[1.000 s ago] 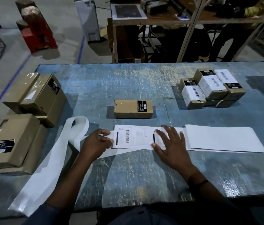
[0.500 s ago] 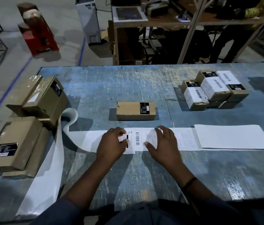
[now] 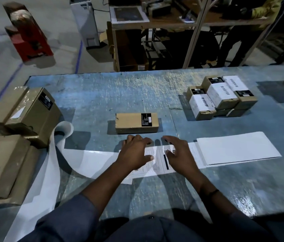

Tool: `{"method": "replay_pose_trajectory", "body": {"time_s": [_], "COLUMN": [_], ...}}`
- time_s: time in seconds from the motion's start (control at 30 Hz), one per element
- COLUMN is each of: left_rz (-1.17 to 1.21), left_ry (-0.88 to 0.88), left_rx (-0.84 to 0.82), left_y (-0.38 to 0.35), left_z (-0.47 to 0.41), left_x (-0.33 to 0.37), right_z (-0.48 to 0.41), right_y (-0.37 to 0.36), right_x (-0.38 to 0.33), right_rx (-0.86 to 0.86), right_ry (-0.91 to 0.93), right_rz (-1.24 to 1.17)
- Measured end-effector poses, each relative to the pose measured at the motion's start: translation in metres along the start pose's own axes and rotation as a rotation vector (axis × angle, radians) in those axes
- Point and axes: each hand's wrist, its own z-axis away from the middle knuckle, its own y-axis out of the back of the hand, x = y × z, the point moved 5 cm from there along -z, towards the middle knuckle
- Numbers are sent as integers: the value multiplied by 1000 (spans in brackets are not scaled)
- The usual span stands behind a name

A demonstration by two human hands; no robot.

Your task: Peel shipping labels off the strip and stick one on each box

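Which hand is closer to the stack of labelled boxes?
Right. The right hand is over the label strip, down-left of the labelled boxes; the left hand is farther left beside it.

Scuffed blue worktable [image 3: 103,95], grey concrete floor [image 3: 62,14] with blue tape line [image 3: 78,55], wooden shelving [image 3: 155,23] behind; dim light

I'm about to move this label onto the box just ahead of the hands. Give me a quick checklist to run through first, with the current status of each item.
1. Hands on the label: left hand and right hand both lie over the label. Ok.
2. Label peeled free of the strip: cannot tell, the picture is blurred there.
3. Firm pinch on the label: cannot tell.
4. Top of the box bare of a white label: ok.
5. Table between label and box free of obstacles: ok.
6. Labelled boxes stacked apart at the right: ok.
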Motion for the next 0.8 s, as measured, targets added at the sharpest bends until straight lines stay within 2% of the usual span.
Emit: {"method": "replay_pose_trajectory", "body": {"time_s": [0.2, 0.37, 0.47, 0.63, 0.8], "left_rz": [168, 153, 105, 110, -46], "left_ry": [-23, -83, -118, -93, -73], "left_rx": [89, 209, 314, 374, 505], "left_y": [19, 25, 24, 22, 27], "left_z": [-11, -9, -3, 4, 12], "left_x": [-3, 0, 3, 2, 4], "right_z": [-25, -39, -42, -46, -47], "right_y": [11, 18, 21, 26, 30], "right_x": [-3, -2, -6, -15, -23], "right_rx": [-185, -282, -304, -345, -306], "right_ry": [38, 45, 44, 103, 101], "right_rz": [163, 82, 65, 78, -24]}}
